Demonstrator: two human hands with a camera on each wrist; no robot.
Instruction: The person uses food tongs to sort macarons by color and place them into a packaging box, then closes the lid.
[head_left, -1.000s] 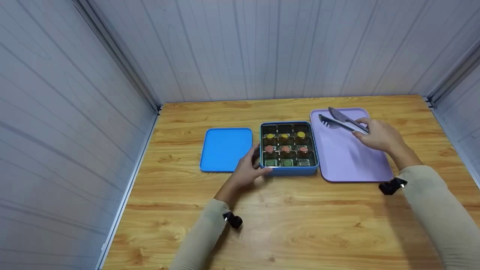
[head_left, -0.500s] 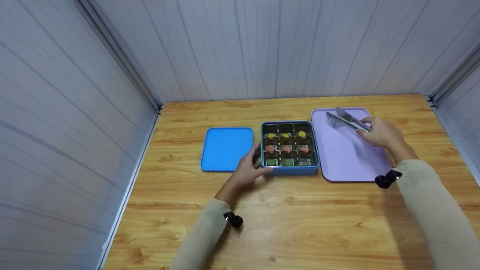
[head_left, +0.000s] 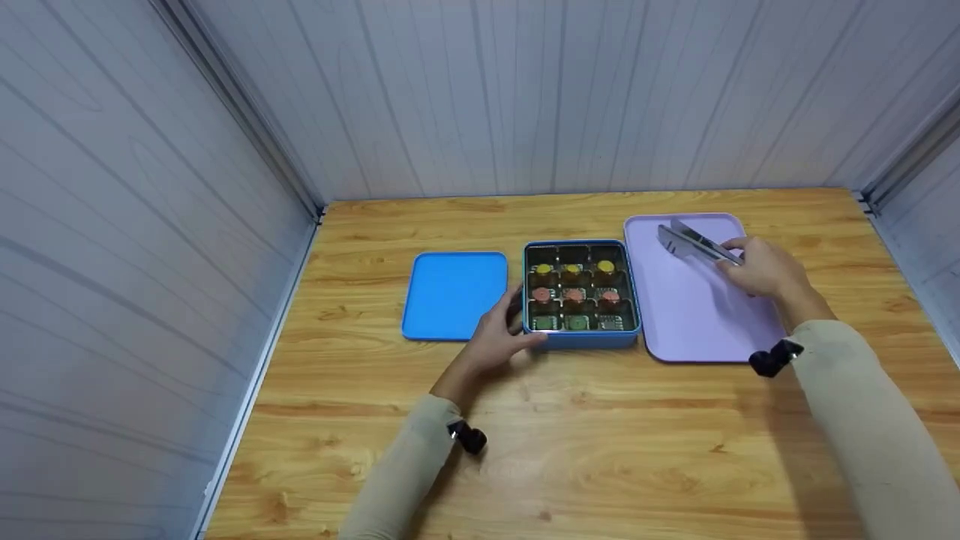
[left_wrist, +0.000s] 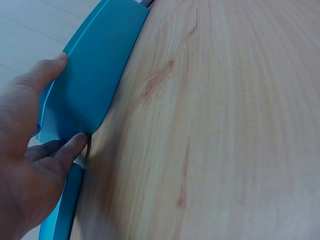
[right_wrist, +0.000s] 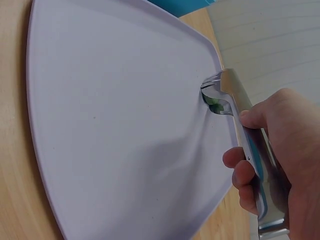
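On the wooden surface (head_left: 600, 450) stood a blue tin (head_left: 581, 297). The left hand (head_left: 499, 339) gripped its near left corner; right of the tin, the right hand (head_left: 757, 268) clasped metal tongs (head_left: 696, 244) above a lilac tray (head_left: 697, 315).

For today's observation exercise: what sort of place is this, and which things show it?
Probably a staged recording booth, not a kitchen: a wooden table closed in by plain grey panel walls, holding only a blue tin, its lid and a lilac tray.
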